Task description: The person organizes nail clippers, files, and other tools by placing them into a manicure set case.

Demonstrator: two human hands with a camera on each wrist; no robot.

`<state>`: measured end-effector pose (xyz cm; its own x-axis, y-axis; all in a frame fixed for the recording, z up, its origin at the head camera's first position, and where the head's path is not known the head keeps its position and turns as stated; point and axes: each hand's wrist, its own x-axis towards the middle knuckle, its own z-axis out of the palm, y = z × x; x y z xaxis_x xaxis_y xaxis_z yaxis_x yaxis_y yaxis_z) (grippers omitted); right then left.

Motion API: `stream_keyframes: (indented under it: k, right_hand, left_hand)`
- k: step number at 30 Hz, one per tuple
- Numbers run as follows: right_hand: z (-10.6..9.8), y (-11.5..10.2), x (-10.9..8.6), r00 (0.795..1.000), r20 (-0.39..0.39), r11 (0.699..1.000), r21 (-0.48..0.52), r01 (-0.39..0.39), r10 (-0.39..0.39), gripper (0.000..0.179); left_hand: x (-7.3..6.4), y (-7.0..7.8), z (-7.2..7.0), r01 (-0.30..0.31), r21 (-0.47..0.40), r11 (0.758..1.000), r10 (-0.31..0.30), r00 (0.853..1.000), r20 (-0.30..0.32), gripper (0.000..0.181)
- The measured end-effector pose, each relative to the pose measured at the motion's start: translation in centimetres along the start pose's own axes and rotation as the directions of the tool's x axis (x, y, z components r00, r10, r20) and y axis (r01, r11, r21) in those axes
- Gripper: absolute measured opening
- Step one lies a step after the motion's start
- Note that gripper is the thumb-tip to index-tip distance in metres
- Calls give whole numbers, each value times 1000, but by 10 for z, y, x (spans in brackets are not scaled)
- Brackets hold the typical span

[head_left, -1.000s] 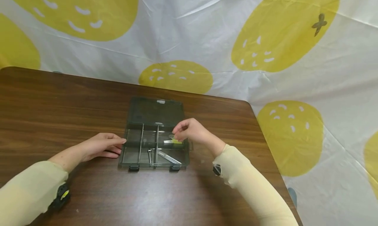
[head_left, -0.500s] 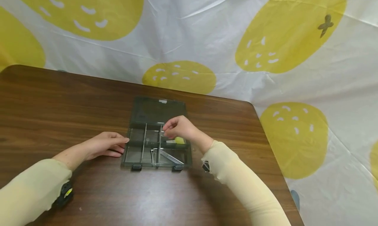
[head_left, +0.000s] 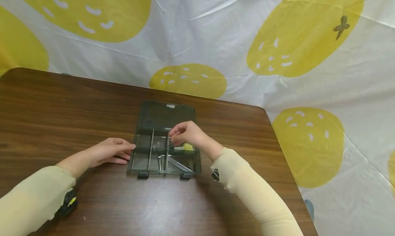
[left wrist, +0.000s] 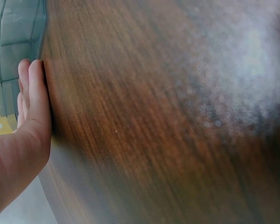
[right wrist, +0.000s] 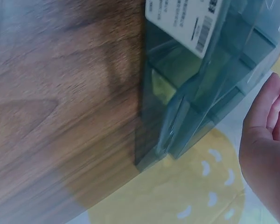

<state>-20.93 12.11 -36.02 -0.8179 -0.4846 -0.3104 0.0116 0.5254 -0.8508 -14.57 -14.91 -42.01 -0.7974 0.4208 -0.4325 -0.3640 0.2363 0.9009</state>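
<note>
A dark, see-through compartment box (head_left: 141,160) lies with its lid (head_left: 166,116) folded back. My left hand (head_left: 108,152) rests on the table at the box's left side, its fingertips against or very near the wall. Above the right-hand divider, my right hand (head_left: 186,134) has thumb and fingers drawn together around something small, thin and pale, too small to identify. Below that hand, a yellow-and-white item (head_left: 187,147) lies in the back right compartment. In front of it is a slim silver tool (head_left: 179,164); a thin metal piece (head_left: 159,162) stands out in the front middle compartment.
Dark latches (head_left: 143,175) jut from the box's front edge. A white printed label (right wrist: 184,23) shows on the box in the right wrist view. Behind the brown wooden table (head_left: 77,109) hangs a white cloth (head_left: 216,40) with yellow fruit shapes.
My right hand has shifted left, from above the back right compartment to the divider beside the middle one, then stayed nearly still. My left hand keeps its place beside the box.
</note>
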Motion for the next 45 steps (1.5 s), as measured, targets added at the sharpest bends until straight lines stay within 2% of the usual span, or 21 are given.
stream_keyframes:
  k: [9, 14, 19, 25, 30, 38, 45]
  right_hand:
    - [-31, 17, -26, 999, -38, 999, 35, -19, 20, 26]
    - [-48, 35, -47, 995, -93, 999, 34, -41, 44, 23]
    - [-58, 57, -69, 994, -95, 998, 27, -52, 54, 24]
    - [-59, 82, -87, 994, -88, 997, -44, -71, 67, 24]
    - [-56, 99, -93, 989, -114, 990, -97, -103, 92, 21]
    - [-47, 105, -95, 983, -161, 972, -201, -120, 88, 21]
    - [-42, 102, -94, 985, -154, 947, -299, -116, 72, 15]
  left_hand:
    - [1, 1, 1, 3, 3, 1000, -3, 1000, 2, 56]
    - [1, -1, -1, 0, 14, 1000, 0, 1000, 11, 58]
    - [1, -2, -2, 4, 13, 1000, -4, 1000, 10, 59]
    - [1, -3, -4, 0, 11, 1000, 0, 1000, 12, 59]
    - [1, -3, -5, -2, 10, 1000, 2, 1000, 10, 59]
    - [1, -3, -5, 1, 16, 1000, -1, 1000, 10, 59]
    - [1, -2, -5, -3, 10, 1000, 3, 1000, 12, 58]
